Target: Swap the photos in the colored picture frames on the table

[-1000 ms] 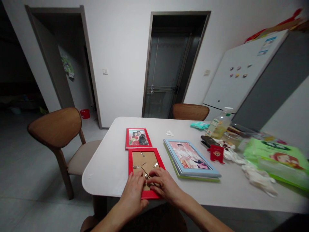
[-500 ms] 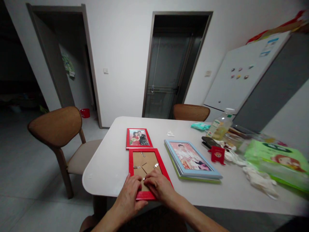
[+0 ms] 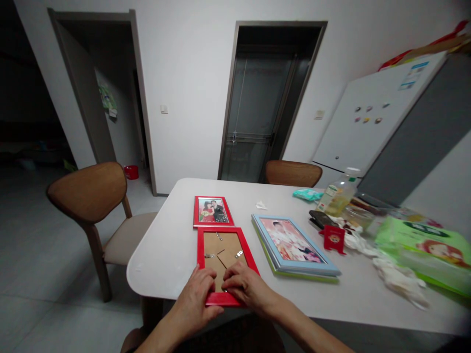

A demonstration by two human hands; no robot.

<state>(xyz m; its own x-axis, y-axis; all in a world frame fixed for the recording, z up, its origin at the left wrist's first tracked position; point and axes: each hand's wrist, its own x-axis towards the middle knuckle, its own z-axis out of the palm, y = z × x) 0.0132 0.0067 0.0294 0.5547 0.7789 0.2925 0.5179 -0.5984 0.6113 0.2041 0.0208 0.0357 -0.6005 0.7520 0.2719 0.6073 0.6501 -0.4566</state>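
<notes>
A red picture frame (image 3: pixel 200 247) lies face down at the table's near edge, its brown backing board (image 3: pixel 213 243) showing. Small metal clips sit along the backing's edges, among them a right-hand clip (image 3: pixel 239 254), and a thin dark stand piece (image 3: pixel 222 259) crosses the middle. My left hand (image 3: pixel 198 294) grips the lower left corner, thumb against the near edge. Curled over the lower right part, my right hand (image 3: pixel 247 288) has its fingertips pinched at a small shiny clip by the bottom edge, mostly hidden. Just beyond lies a second red frame (image 3: pixel 195 212), face up with a couple's photo.
Right of the hands lies a stack of frames, a light blue frame (image 3: pixel 305 269) on top. Farther right are a red card (image 3: pixel 334 239), a dark phone (image 3: pixel 320 219), a bottle (image 3: pixel 336 196), crumpled tissues (image 3: pixel 399 282) and a green tissue pack (image 3: pixel 423 240). A chair (image 3: pixel 88 191) stands left.
My right fingertips have moved slightly toward the near edge of the backing, down to the bottom rim. My left hand keeps its grip, and the view has shifted slightly.
</notes>
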